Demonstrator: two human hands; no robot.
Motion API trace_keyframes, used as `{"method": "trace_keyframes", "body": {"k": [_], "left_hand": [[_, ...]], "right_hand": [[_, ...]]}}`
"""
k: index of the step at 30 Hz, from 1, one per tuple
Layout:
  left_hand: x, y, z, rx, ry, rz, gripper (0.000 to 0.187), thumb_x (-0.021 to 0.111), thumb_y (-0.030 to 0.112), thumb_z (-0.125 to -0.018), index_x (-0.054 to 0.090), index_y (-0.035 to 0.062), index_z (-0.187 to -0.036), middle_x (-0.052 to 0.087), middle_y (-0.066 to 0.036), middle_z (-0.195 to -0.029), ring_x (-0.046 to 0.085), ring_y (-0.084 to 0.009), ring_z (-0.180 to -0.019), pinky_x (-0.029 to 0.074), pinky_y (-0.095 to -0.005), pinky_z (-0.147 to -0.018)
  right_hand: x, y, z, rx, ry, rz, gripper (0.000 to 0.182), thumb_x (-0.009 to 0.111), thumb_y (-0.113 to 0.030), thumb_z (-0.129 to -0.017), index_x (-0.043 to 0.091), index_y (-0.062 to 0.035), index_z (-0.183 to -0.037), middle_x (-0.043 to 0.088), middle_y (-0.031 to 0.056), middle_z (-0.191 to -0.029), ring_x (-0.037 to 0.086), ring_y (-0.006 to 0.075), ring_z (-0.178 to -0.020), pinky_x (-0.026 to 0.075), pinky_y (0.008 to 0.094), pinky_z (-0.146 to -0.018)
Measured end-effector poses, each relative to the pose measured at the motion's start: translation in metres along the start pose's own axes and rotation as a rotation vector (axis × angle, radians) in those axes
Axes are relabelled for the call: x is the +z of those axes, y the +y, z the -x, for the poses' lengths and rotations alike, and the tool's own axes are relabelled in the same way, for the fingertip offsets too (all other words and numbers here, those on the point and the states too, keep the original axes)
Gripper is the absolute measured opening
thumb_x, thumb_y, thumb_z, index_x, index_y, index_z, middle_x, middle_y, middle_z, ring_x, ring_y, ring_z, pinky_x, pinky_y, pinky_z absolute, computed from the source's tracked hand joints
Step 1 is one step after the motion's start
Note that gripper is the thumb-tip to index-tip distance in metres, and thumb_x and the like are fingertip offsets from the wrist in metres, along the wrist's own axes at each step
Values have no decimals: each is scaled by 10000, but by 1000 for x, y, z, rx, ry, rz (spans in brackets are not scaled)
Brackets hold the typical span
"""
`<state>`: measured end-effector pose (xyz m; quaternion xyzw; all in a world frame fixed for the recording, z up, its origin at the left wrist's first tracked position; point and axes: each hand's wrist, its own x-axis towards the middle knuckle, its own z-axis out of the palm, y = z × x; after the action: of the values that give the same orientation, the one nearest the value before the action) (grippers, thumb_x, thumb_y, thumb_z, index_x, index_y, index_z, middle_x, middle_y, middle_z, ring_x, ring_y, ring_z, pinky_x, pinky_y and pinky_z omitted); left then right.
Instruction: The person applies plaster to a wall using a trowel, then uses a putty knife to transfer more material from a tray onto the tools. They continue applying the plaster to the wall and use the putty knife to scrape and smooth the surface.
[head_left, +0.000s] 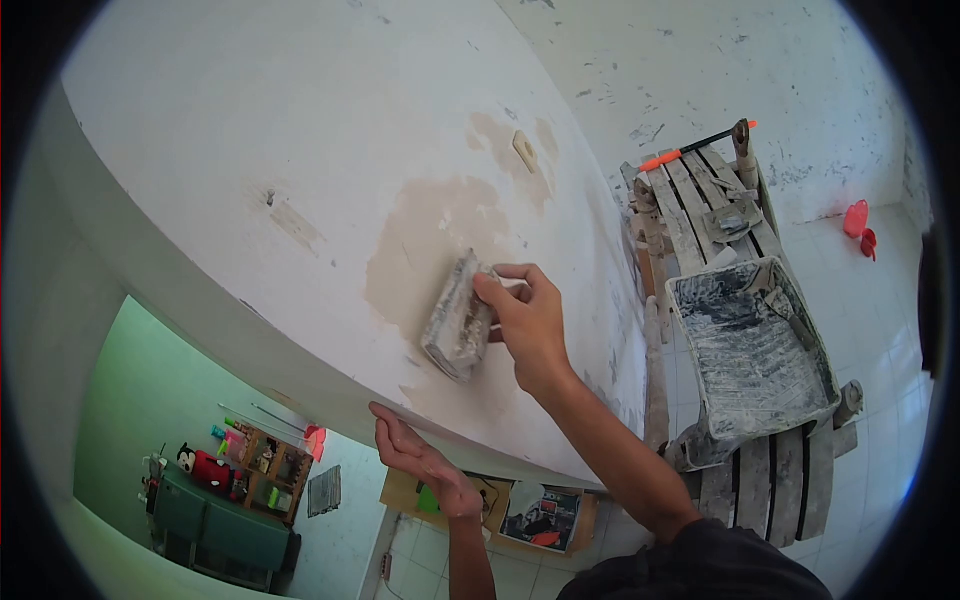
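Note:
My right hand [530, 325] is closed on a dusty grey sanding block [458, 318], with the thumb and fingers around its near side. The block lies against the white wall [300, 130], at the lower edge of a large beige damp-looking patch [412, 235]. Lower down, my left hand [425, 465] holds nothing; its fingers are stretched out along the bottom edge of the wall. Smaller beige patches show above and below the block, and a small cream fitting [525, 151] sticks out of the wall at the upper right.
On the right, a slatted wooden platform [815, 490] carries a plaster-smeared tray [705, 395] and an orange-handled tool [660, 160]. A red dustpan-like object [856, 218] lies on the tiled floor. Below left are a green cabinet [235, 535] and wooden shelves [290, 470].

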<state>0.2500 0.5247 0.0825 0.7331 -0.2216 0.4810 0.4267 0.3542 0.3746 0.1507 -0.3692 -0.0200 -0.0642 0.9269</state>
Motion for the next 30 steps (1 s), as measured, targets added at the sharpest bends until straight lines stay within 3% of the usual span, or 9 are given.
{"method": "trace_keyframes", "body": {"k": [3,7,9,14,19,22,30], "left_hand": [[5,5,-2,-14,10,2,825,360,531,-1024,46,-12,-1559,86,-237,-1677,110,-362,-1552,61,-520,-1266],[10,12,-4,-31,15,11,816,346,521,-1027,42,-20,-1556,86,-241,-1675,109,-365,-1552,46,-517,-1267],[8,11,-3,-44,35,25,785,347,464,-1027,47,-34,-1555,85,-255,-1673,109,-368,-1552,45,-516,-1267],[8,2,-1,5,40,11,776,356,433,-1020,66,-45,-1557,97,-277,-1666,114,-370,-1551,54,-515,-1263],[5,2,-1,39,27,1,783,366,445,-1020,72,-41,-1559,108,-278,-1664,118,-373,-1550,50,-522,-1262],[1,3,-1,54,2,-11,801,372,484,-1024,73,-33,-1558,101,-268,-1667,118,-378,-1549,49,-535,-1261],[0,5,-1,-15,-16,-20,862,400,564,-1015,60,-14,-1556,86,-252,-1674,98,-387,-1553,37,-548,-1262]], "right_hand": [[48,-57,-7,-86,-151,-68,477,745,-250,-930,548,52,-1241,663,106,-943,663,154,-812,562,332,-663],[45,-99,-7,-244,-281,-279,447,716,-239,-954,549,38,-1262,674,108,-995,662,132,-807,564,315,-680],[6,-85,-4,-298,-158,-384,397,676,-222,-985,551,25,-1270,679,94,-1007,657,110,-800,554,284,-661],[-89,43,27,57,202,-110,375,688,-227,-981,577,-45,-1289,650,30,-904,602,79,-764,485,249,-609],[-92,87,26,59,315,-48,338,712,-201,-957,639,-33,-1241,600,14,-799,569,87,-756,469,272,-652],[-82,102,19,-33,380,-13,270,697,-148,-940,682,-18,-1176,574,4,-758,565,104,-744,467,283,-752],[-50,92,11,-59,377,-170,285,694,-135,-930,684,9,-1175,558,19,-745,563,99,-748,460,277,-723]]}}
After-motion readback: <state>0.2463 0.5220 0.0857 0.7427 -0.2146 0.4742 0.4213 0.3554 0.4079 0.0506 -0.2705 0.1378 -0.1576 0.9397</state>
